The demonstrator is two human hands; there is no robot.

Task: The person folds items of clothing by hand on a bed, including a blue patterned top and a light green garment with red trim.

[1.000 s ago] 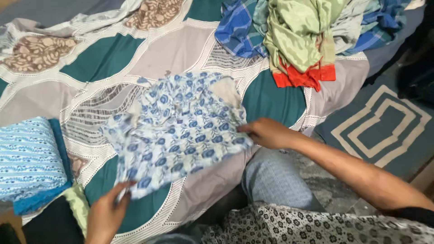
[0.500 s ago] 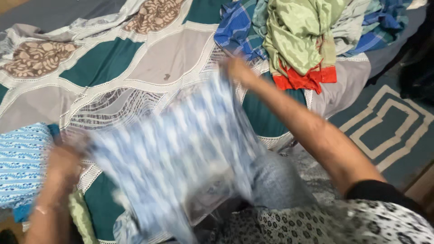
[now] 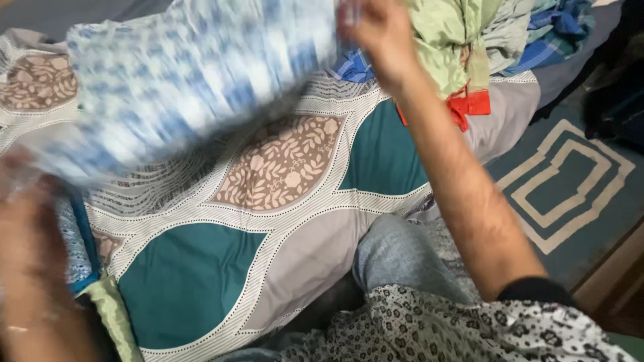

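A blue-and-white patterned garment [image 3: 194,80] is lifted in the air over the bed, blurred by motion. My right hand [image 3: 376,30] grips its upper right edge, arm stretched up and forward. My left hand [image 3: 23,201] is blurred at the left edge and holds the garment's lower left corner. Beneath the cloth lies the bedsheet [image 3: 282,167] with teal, grey and brown leaf-print shapes.
A heap of clothes [image 3: 469,40], green, blue plaid and red, sits at the back right of the bed. A folded light-blue cloth [image 3: 77,248] lies at the left edge. A blue rug [image 3: 570,181] with cream lines covers the floor on the right.
The garment lay flat on the bed; both hands picked it up and swung it upward and toward the back left. The sheet under it is now uncovered.
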